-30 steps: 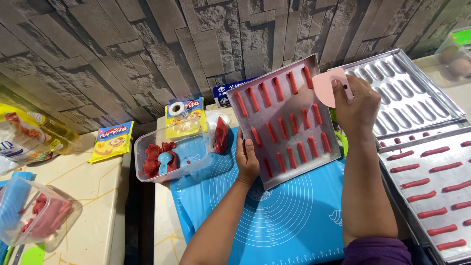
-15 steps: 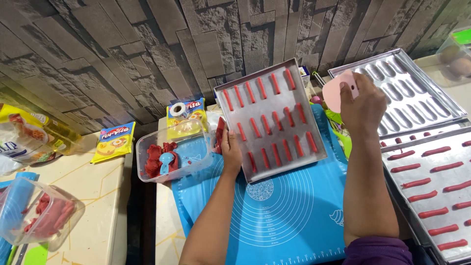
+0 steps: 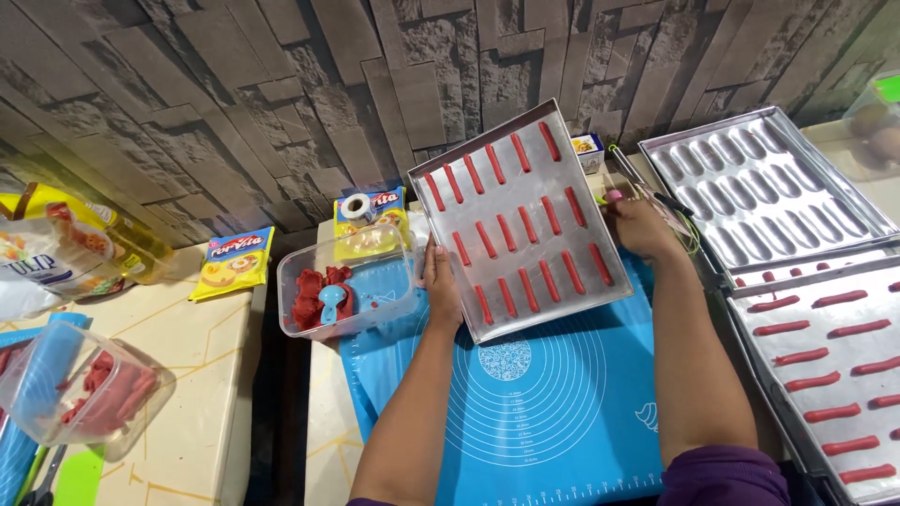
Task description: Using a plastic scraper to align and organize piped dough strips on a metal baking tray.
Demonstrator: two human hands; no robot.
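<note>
Right now, closest to the person, a blue baking mat (image 3: 525,412) lies flat on the table. Just past it, both hands hold a metal tray (image 3: 520,220) with its far edge tipped up toward the stone wall. The left hand (image 3: 441,281) pinches the tray's edge at about 9 o'clock, thumb on top and fingers under. The right hand (image 3: 642,230) is at the tray's 3 o'clock edge, closed on it; something pink and thin peeks out there too, but I cannot tell what it is.

The tray is already full: rows of red dough sticks (image 3: 525,225) cover it. At 3 o'clock, another filled tray (image 3: 825,365) sits flat with red sticks in its grooves. Farther off, at 2 o'clock, an empty grooved tray (image 3: 769,178) has no dough yet, so there looks to be more to fill. At 9 o'clock, a clear tub (image 3: 347,286) holds more red dough.
</note>
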